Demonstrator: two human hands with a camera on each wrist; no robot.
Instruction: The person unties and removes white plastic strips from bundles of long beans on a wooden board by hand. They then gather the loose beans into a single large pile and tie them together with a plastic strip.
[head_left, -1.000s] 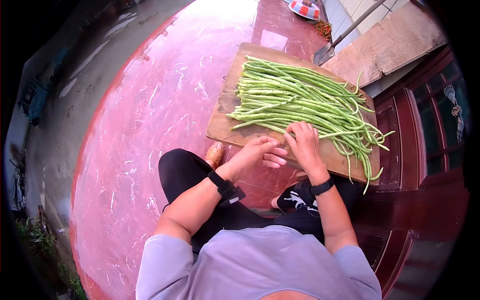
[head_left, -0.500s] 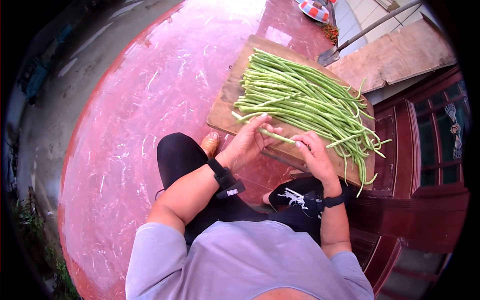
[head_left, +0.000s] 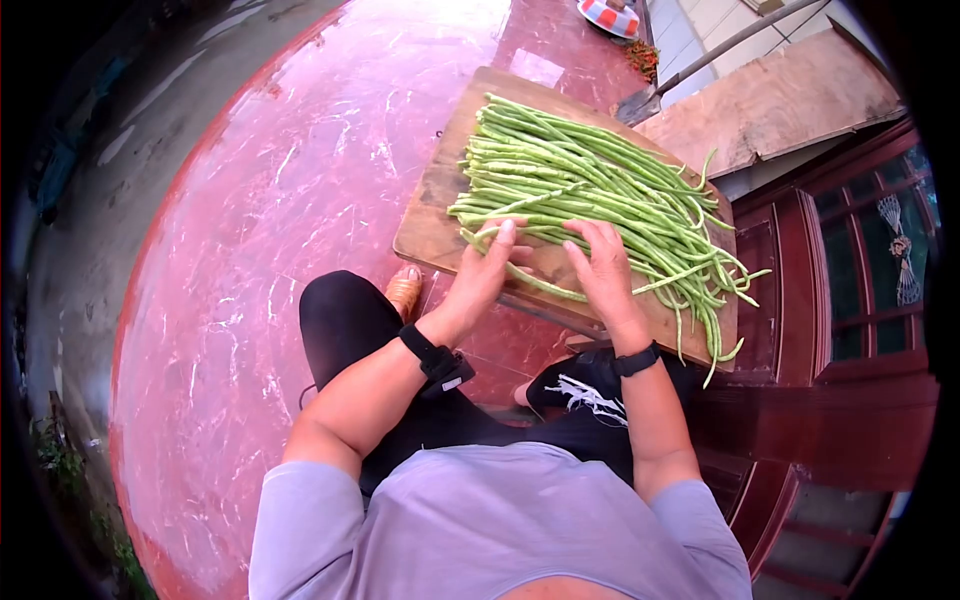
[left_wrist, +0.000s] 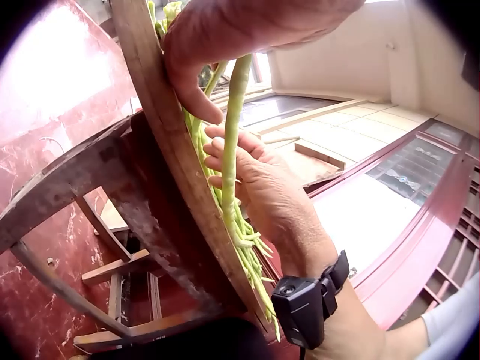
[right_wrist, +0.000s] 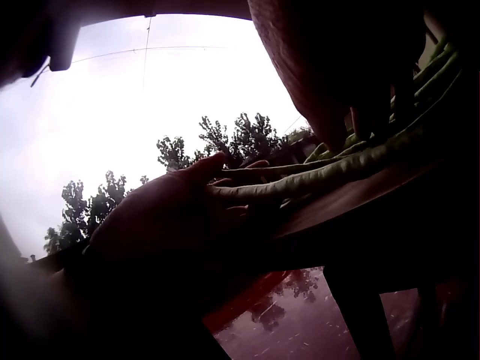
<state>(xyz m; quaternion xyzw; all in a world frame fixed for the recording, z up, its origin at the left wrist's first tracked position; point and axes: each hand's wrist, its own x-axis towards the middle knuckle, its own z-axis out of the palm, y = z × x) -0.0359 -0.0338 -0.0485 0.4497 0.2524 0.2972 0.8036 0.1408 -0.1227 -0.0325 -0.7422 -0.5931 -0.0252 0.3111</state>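
Many long green yardlong beans (head_left: 590, 185) lie in a heap on a wooden board (head_left: 430, 225). My left hand (head_left: 486, 268) is over the board's near edge and holds one long bean (head_left: 545, 286) between thumb and fingers, near the bean's left end. In the left wrist view that bean (left_wrist: 233, 120) runs from under the fingers past the board's edge. My right hand (head_left: 607, 280) is at the near side of the heap, its thumb apart from its fingers and no bean gripped. The right wrist view is dark, with the held bean (right_wrist: 315, 178) stretching between the hands.
The board rests on a wooden stand (left_wrist: 112, 277) above a red floor (head_left: 250, 250). A shovel (head_left: 640, 105) and a plywood sheet (head_left: 770, 105) stand beyond the heap. A dark red door (head_left: 780, 300) is on the right. My knees are below the board's near edge.
My left hand, empty at first, has taken one bean and moved left and up with it. The right hand gripped that bean half a second ago, then let go and rose toward the heap.
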